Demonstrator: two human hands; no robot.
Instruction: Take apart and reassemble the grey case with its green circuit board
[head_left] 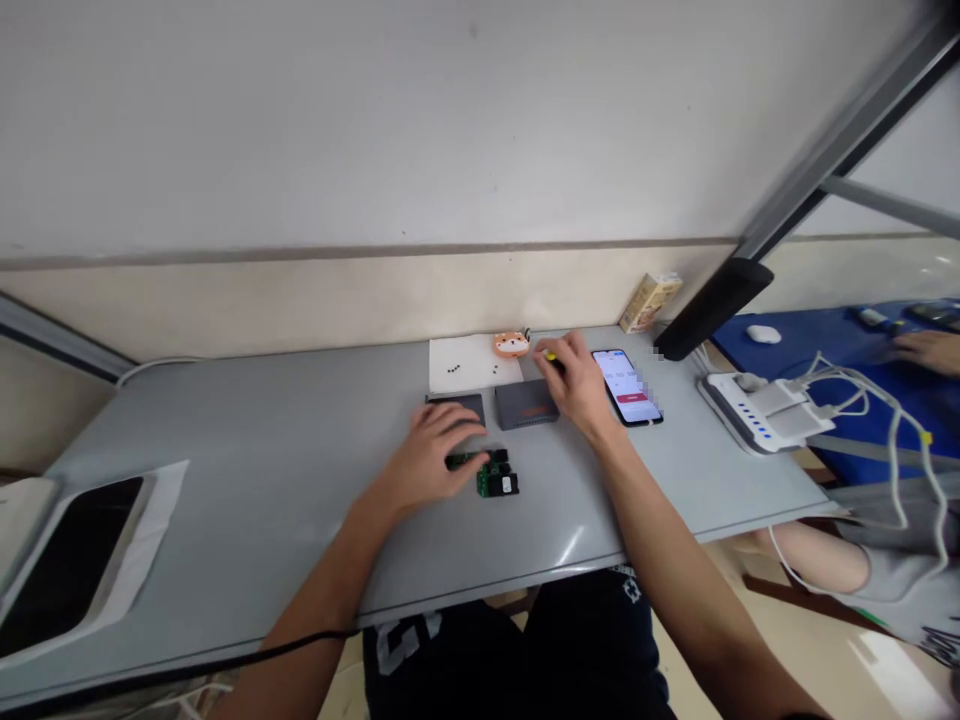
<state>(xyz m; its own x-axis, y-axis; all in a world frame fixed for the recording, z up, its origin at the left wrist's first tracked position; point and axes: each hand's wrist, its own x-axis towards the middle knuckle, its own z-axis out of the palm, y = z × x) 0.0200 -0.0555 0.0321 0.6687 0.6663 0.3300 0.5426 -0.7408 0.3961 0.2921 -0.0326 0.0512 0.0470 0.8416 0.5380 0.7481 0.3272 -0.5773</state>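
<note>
My left hand [433, 447] lies on the grey table [247, 450], fingers curled onto a green circuit board [491, 473]. A dark grey cover plate [457, 405] sits just beyond that hand. My right hand [576, 380] is closed round a small yellow-tipped tool [550, 357], held above the far edge of a grey box-shaped device housing [526, 403]. A white sheet of paper [471, 362] with tiny dark screws lies behind the housing. Right of my right hand lies a phone [628, 386] with its screen lit.
An orange animal-shaped gadget [511, 344] and a small carton [649, 301] stand by the wall. A white power strip [754, 412] with cables lies at the table's right end. Another person's hand [930, 350] rests on a blue desk. A dark tablet [67, 560] lies at the left.
</note>
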